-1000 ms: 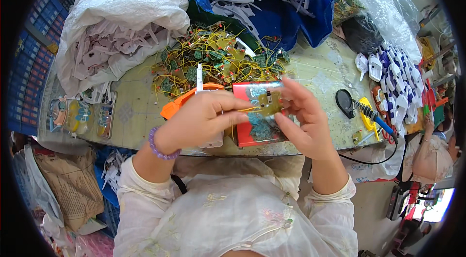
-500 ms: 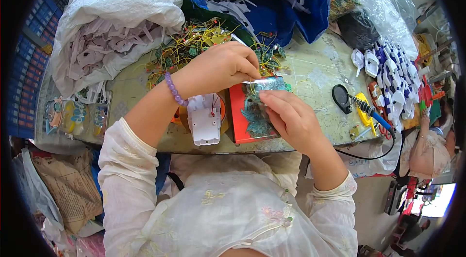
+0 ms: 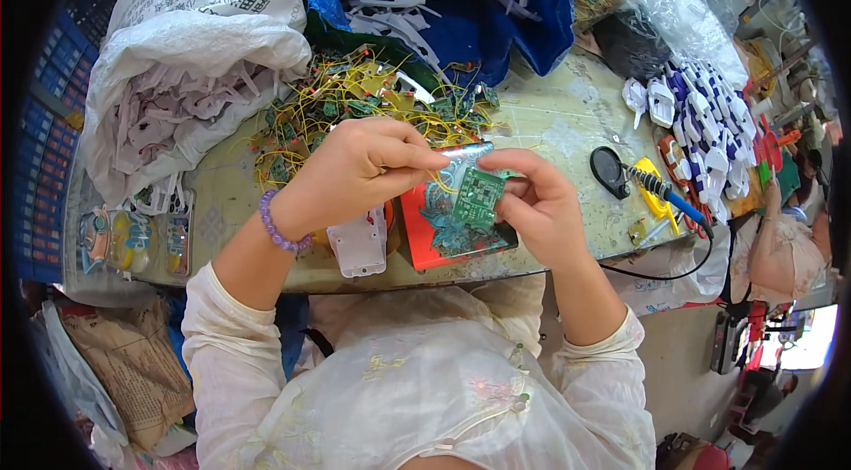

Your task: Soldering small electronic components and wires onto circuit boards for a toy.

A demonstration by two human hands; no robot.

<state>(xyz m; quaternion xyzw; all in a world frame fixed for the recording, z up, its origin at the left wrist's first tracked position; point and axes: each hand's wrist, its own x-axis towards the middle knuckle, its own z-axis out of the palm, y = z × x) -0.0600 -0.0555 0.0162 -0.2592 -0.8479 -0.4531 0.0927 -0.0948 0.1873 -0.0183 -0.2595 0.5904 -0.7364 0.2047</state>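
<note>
Between the thumb and fingers of my right hand (image 3: 542, 204) is a small green circuit board (image 3: 480, 199), tilted with its face toward me. The fingers of my left hand (image 3: 359, 164), which wears a purple bead bracelet, pinch a thin yellow wire (image 3: 441, 181) beside the board's upper left edge. Both hands hover over a red box with a dark patterned, shiny top (image 3: 423, 239). A white plastic housing (image 3: 359, 250) lies left of the box, partly covered by my left hand. Just beyond is a heap of boards with yellow wires (image 3: 355, 89).
A white sack (image 3: 199, 35) of pale plastic parts stands far left, beside a blue bag (image 3: 541, 18) of white parts. At right lie a soldering iron (image 3: 675, 199), a round black piece (image 3: 609, 172) and stacked white-and-purple housings (image 3: 705, 133). A person's arm (image 3: 775, 191) shows far right.
My right hand has lifted and turned, so the circuit board now shows clearly. My left hand has drawn lower and to the left, with the yellow wire in its fingertips. The view has shifted slightly.
</note>
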